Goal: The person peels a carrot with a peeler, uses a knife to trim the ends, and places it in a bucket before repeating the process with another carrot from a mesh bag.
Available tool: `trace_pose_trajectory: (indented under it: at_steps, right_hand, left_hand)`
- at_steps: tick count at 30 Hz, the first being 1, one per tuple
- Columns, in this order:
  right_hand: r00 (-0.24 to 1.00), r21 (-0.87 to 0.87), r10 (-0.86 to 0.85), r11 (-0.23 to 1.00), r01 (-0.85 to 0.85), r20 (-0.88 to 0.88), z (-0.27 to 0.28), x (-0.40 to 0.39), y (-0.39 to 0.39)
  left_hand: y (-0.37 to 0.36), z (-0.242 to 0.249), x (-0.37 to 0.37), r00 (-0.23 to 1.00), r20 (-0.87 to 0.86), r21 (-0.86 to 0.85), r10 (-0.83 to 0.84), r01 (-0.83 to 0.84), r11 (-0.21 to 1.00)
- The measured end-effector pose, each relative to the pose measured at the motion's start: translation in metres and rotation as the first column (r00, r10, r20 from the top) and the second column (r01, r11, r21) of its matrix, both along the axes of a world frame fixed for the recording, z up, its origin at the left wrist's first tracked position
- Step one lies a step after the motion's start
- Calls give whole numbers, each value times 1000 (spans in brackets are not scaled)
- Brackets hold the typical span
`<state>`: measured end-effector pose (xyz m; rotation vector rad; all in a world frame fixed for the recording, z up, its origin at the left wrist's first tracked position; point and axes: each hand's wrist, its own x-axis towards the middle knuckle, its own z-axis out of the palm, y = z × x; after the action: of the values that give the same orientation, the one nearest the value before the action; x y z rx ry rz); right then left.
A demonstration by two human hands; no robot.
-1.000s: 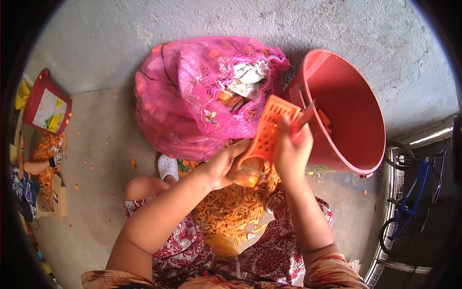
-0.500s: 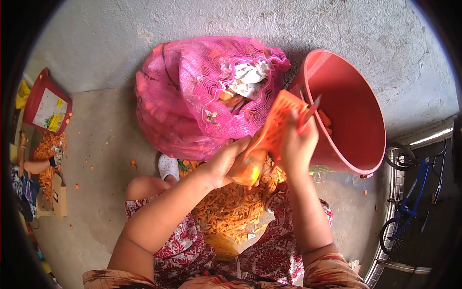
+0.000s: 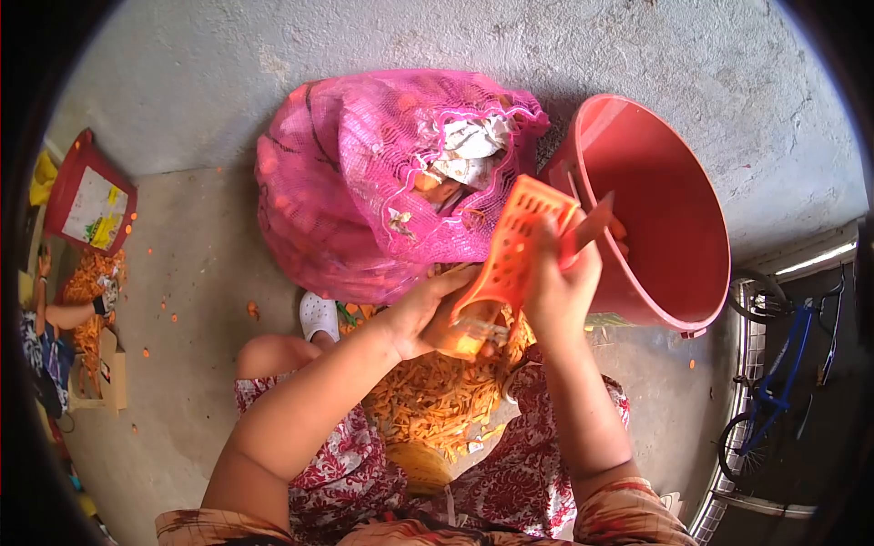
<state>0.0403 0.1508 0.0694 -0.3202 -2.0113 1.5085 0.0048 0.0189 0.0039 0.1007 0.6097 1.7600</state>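
Observation:
My left hand point(image 3: 421, 316) is closed around a thick carrot point(image 3: 462, 338) over the pile of orange peelings point(image 3: 428, 400). In my right hand point(image 3: 564, 289) is an orange plastic peeler point(image 3: 521, 227) with a perforated handle, its blade end lying against the carrot. A knife point(image 3: 595, 221) also sticks out of this fist, its blade pointing up and to the right. Behind both hands stands a pink mesh sack point(image 3: 319, 200), with carrots showing through the mesh and at its opening.
Close on the right, a large red tub point(image 3: 665, 300) leans toward me with several carrots point(image 3: 618, 232) inside. A rough grey wall point(image 3: 401, 36) rises behind. Far left are another person's arm point(image 3: 73, 315) and a red bucket point(image 3: 68, 196). A blue bicycle point(image 3: 778, 382) stands at right.
The peeler and my right hand have shifted slightly left and down along the carrot. The knife blade has turned, showing more of its flat side. The carrot has tilted a little.

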Motion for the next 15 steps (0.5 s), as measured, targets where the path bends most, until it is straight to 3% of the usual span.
trace_pose_trajectory:
  at_steps: [1,4,8,10,11,12,13,14,15]
  right_hand:
    - [999,68,37,997,-36,-15,-2,3,-5]
    - [996,188,83,979,-74,-38,-4,4,-12]
    - [998,256,39,966,-24,-51,-4,5,-16]
    - [993,282,-17,958,50,-119,-15,-2,-7]
    - [994,246,-104,964,96,20,-13,-3,6]
    - [951,318,-201,908,271,-235,-14,-16,24]
    - [927,237,-361,897,374,-99,-21,-21,51]
    - [880,210,-467,854,475,-93,-16,-22,65]
    - [859,24,-507,860,510,-79,-13,-27,77]
  left_hand:
    - [1,8,1,996,15,-101,82,-80,992]
    - [3,6,2,963,175,-64,206,-197,978]
    - [1,8,2,995,7,-47,96,-95,994]
    - [-1,10,3,1000,15,-63,28,-27,998]
    - [-2,11,3,1000,17,-71,-8,9,997]
    - [-1,7,2,999,31,-27,-32,33,999]
    - [-1,-2,2,997,45,17,-56,55,998]
    - [-2,-7,3,995,58,60,-79,76,995]
    - [-3,-4,4,996,-6,-23,-85,85,996]
